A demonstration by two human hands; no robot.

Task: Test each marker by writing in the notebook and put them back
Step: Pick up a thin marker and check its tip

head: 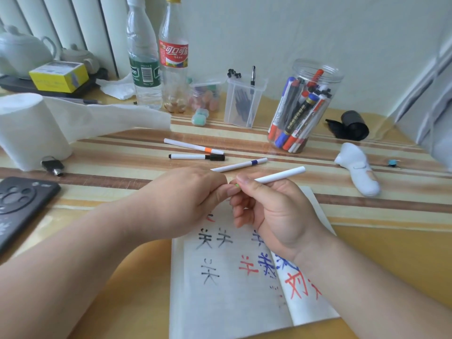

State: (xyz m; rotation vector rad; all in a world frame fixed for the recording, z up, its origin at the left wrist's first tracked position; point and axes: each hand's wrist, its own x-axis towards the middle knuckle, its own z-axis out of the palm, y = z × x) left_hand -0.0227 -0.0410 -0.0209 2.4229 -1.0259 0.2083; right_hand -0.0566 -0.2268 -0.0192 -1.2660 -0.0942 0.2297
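My right hand (266, 211) grips a thin white marker (281, 176) with a green band, its barrel pointing up and to the right. My left hand (188, 199) pinches the marker's near end, where the cap sits; that end is hidden by my fingers. Both hands hover over the open notebook (232, 285), whose pages carry black, red and blue characters. Three more thin white markers lie on the table beyond: an orange-banded one (193, 146), a black-capped one (197, 157) and a blue-banded one (241, 165). A clear jar (302, 106) holds several thick markers.
A tissue roll (29, 130) stands at left, with a phone (17, 206) and keys (52, 165) near it. Two bottles (156, 52), a clear pen box (243, 101), a black roll (352, 126) and a white sock (358, 170) sit farther back and right.
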